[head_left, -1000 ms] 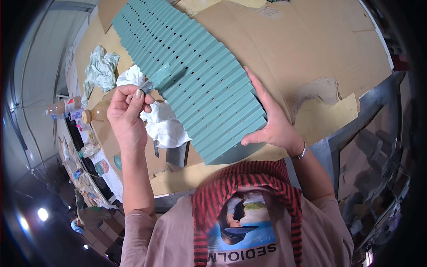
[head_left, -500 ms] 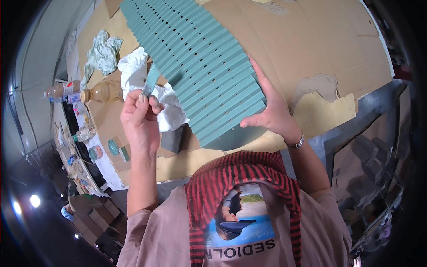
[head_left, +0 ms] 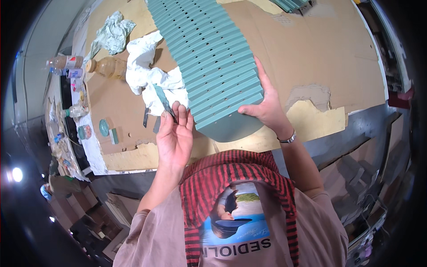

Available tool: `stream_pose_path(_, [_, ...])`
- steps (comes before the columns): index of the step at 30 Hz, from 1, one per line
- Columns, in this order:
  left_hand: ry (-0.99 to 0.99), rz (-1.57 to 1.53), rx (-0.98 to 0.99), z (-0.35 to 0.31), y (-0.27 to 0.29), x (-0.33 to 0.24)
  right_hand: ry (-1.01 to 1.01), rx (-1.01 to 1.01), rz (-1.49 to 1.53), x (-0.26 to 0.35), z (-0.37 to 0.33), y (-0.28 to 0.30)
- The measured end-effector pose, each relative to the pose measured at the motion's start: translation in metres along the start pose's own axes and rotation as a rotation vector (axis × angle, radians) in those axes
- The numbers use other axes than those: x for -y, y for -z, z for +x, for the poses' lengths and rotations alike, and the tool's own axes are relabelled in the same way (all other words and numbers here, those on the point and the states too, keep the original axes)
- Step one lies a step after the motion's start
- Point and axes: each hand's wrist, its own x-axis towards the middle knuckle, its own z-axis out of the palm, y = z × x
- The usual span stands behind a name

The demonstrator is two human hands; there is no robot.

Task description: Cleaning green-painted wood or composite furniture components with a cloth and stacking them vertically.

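A long, green ribbed panel point(head_left: 213, 66) with rows of small holes stretches away from me over the table. My right hand point(head_left: 269, 104) grips its right edge near the close end, thumb on the top ribs and fingers along the side. My left hand point(head_left: 175, 138), palm up just left of the panel's near corner, pinches a thin flat blade point(head_left: 162, 98) smeared with green. Beneath and beyond the blade lies a crumpled white cloth point(head_left: 147, 66). A narrow dark strip point(head_left: 146, 118) rests beside the cloth. Part of a grey block point(head_left: 156, 124) shows behind my left fingers.
An amber bottle point(head_left: 106, 66) lies left of the cloth, near a crumpled pale green rag point(head_left: 113, 33). A round green lid point(head_left: 104, 127) and a small green block point(head_left: 114, 135) sit closer. Cardboard point(head_left: 320, 49) covers the table; another ribbed green piece point(head_left: 289, 4) is at the far edge.
My left hand has moved right, toward the panel's near corner, turning palm up with the blade. My right hand keeps its grip on the panel. The view has shifted, showing another ribbed piece.
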Motion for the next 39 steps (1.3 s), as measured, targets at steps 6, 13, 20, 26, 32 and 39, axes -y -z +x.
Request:
stream_pose_path(6, [-0.117,-0.054,-0.059,-0.003,-0.02,0.027,0.002,0.056,0.033,-0.006,0.001,0.002])
stream_pose_path(13, [-0.133,-0.121,-0.053,-0.001,-0.031,0.041,-0.02,0.069,0.085,-0.007,0.001,0.008])
stream_pose_path(20, [-0.188,-0.014,-0.217,0.0,-0.042,0.045,-0.036,0.057,0.071,-0.006,0.0,0.007])
stream_pose_path(26, [-0.1,0.001,-0.135,0.002,-0.03,0.03,-0.019,0.068,0.097,-0.006,0.002,0.008])
stream_pose_path(32, [-0.107,0.116,-0.051,0.007,-0.019,0.011,-0.049,0.071,0.132,-0.004,0.003,0.009])
stream_pose_path(39, [-0.145,0.198,-0.09,0.013,-0.012,0.005,-0.08,0.053,0.066,-0.005,0.001,0.01])
